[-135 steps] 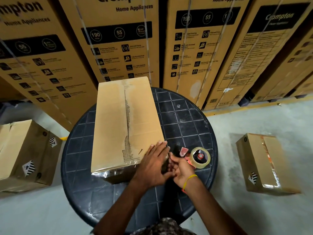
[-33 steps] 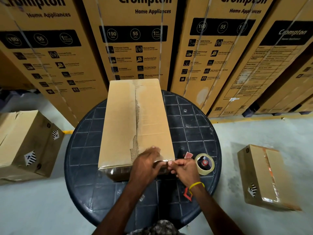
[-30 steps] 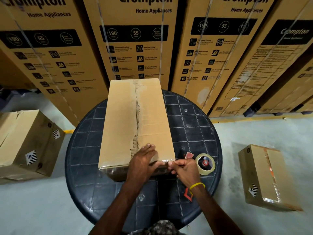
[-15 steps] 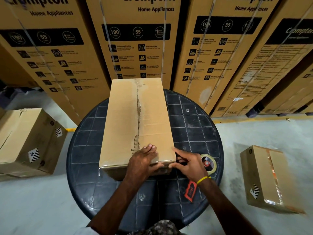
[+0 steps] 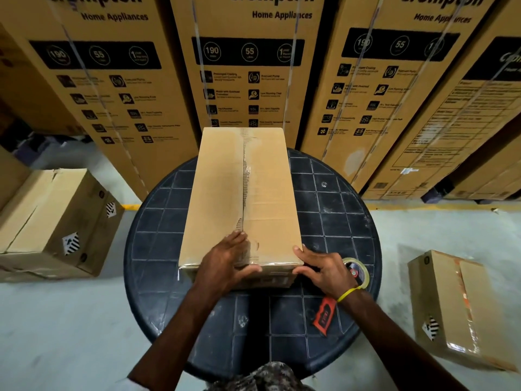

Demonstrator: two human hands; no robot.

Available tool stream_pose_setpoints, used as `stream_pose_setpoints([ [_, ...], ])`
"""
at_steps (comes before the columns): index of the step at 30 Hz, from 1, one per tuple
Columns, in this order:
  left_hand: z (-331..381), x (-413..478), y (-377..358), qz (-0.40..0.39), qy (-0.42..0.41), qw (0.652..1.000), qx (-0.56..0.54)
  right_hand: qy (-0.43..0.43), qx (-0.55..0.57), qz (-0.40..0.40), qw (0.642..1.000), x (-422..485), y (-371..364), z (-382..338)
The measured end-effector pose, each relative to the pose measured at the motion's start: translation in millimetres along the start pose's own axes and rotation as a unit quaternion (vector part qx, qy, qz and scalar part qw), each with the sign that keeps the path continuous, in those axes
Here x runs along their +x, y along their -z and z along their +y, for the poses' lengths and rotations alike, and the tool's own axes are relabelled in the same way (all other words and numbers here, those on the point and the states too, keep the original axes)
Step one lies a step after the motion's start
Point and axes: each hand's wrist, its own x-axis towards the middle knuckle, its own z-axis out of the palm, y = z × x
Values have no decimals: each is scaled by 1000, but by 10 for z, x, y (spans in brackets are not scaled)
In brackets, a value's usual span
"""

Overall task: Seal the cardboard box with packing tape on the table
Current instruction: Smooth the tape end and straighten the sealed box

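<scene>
I see a tan cardboard box (image 5: 242,198) on a black table (image 5: 158,244) gridded in pale lines. Near right: red cutter (image 5: 324,316), yellow wristband (image 5: 348,294).

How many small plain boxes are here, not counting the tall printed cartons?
3: the box on the table, the left floor box, the right floor box. More may be hidden off-frame.
</scene>
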Motion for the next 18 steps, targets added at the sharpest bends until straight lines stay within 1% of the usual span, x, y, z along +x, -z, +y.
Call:
stream_pose_setpoints([
  [1, -13, 6, -20, -5, 1, 1000, 13, -6, -14, -1, 1000, 1, 9, -11],
  [3, -49, 12, -68, -2, -18, 999, 35, -6, -105, 21, 994, 35, 32, -148],
  [4, -67, 17, -93, 3, -32, 999, 39, 14, -157, 43, 987, 66, 19, -237],
  [5, -77, 23, -106, 8, -46, 998, 41, 42, -183, 56, 981, 106, -27, -322],
  [6, -83, 35, -120, 15, -61, 997, 45, 62, -181, 50, 980, 154, -81, -432],
  [8, -78, 55, -107, 22, -79, 995, 56, 82, -151, 14, 985, 286, -265, -585],
  [10, -79, 59, -79, -1, -82, 995, 53, 78, -124, -8, 989, 386, -465, -636],
  [12, -81, 62, -44, -54, -63, 996, 38, 84, -111, -1, 990, 416, -567, -618],
  [14, -104, 38, -14, -86, -50, 994, 38, 122, -139, 30, 982, 395, -627, -530],
  [16, -127, 3, 68, -120, -17, 993, -2, 158, -169, 49, 972, 395, -663, -466],
  [17, -127, -34, 153, -116, 12, 992, -39, 166, -179, 54, 968, 411, -684, -442],
  [18, -115, -91, 260, -79, 49, 993, -77, 170, -185, 51, 967, 423, -692, -435],
])
